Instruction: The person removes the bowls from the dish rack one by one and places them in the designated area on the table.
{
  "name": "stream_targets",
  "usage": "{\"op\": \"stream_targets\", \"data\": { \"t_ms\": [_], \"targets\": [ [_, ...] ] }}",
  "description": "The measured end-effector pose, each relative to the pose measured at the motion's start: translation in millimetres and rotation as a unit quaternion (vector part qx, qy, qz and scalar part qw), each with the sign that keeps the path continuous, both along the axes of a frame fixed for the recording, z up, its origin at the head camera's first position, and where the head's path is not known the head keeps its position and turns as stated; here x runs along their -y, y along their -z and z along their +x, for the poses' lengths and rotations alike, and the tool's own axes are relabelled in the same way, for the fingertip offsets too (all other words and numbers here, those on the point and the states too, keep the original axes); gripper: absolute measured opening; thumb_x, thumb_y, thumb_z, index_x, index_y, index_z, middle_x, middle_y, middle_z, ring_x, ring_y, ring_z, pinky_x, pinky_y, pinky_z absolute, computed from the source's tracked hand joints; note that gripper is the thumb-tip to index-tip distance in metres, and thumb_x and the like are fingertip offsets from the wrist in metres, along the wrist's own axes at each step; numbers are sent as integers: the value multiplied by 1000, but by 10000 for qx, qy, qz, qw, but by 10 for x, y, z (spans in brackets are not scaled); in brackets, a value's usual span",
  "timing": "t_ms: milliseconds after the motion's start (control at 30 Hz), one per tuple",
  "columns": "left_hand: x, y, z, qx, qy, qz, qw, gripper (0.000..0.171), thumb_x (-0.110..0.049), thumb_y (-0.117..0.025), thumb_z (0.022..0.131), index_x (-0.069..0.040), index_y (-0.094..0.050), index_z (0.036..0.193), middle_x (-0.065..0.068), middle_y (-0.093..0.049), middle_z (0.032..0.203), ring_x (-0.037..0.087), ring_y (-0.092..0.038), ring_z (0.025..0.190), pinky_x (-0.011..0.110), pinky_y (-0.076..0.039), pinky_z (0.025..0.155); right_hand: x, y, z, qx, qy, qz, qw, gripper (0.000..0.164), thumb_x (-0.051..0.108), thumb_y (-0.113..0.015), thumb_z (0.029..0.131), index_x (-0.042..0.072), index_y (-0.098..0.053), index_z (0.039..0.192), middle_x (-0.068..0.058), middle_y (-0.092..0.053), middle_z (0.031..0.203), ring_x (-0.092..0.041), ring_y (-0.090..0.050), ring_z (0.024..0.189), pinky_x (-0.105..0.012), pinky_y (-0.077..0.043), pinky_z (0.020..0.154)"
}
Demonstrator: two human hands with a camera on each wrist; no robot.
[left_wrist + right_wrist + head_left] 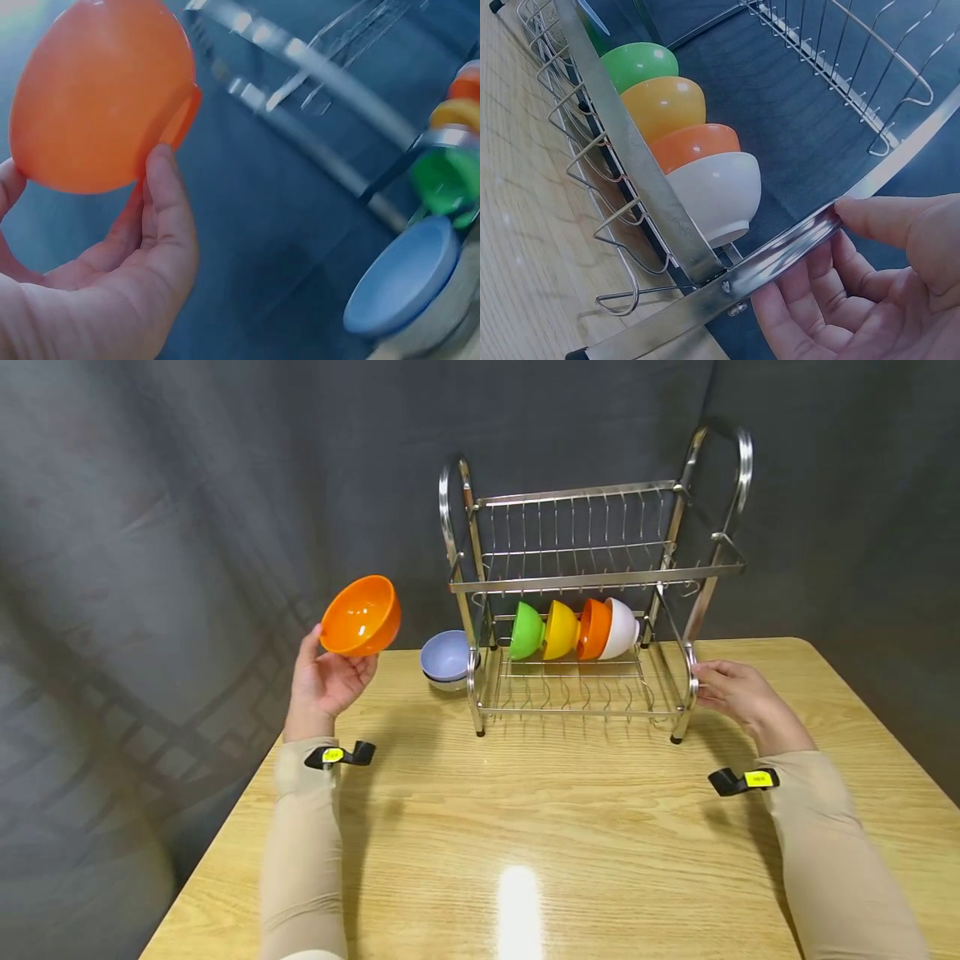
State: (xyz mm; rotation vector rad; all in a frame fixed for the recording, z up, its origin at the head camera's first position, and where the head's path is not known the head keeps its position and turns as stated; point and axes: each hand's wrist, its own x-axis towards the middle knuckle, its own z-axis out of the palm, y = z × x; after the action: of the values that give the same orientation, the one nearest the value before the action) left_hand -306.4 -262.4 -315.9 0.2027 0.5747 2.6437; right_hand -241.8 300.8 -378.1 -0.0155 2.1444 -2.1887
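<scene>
My left hand [326,683] holds an orange bowl [360,618] in the air, left of a two-tier metal dish rack [600,580]. The bowl is tilted; in the left wrist view, thumb and fingers grip it near its foot [180,120]. At the rack's right side, my right hand [742,697] pinches the metal side frame [795,240] between thumb and fingers. On the lower tier, a green bowl [527,631], a yellow bowl [561,631], another orange bowl [594,631] and a white bowl [621,628] stand on edge in a row.
Just left of the rack, a light blue bowl [446,656] sits stacked on other bowls, partly behind the rack's leg. Everything stands on a wooden table [465,810]. A dark cloth [225,527] hangs behind. No bowls show on the upper tier.
</scene>
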Motion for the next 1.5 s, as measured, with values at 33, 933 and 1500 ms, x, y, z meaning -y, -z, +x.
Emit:
{"op": "stream_targets", "data": {
  "t_ms": [33,933,1500],
  "targets": [
    [93,23,-21,85,-79,100,9999,42,-33,-64,92,0,-59,117,21,-66,101,31,-64,91,39,-53,87,-3,3,3,3,6,-9,10000,17,19,-53,100,21,-63,86,11,-62,84,-1,-62,77,-15,-55,69],
    [-210,633,-650,2424,-2490,-3067,8861,50,-33,-54,98,-25,-40,146,1,-34,148,15,-44,125,23,-41,106,22,-19,12,21,56,942,9955,26,26,-48,102,1,-47,112,17,-59,86,3,-60,81,-13,-54,73],
    [-412,840,-733,2571,-2643,-3146,8747,49,-28,-51,100,-16,-40,147,8,-44,146,17,-44,126,28,-42,109,31,3,36,-7,139,328,9994,15,24,-53,100,20,-61,88,12,-61,83,0,-62,77,-14,-54,70]
  ]
}}
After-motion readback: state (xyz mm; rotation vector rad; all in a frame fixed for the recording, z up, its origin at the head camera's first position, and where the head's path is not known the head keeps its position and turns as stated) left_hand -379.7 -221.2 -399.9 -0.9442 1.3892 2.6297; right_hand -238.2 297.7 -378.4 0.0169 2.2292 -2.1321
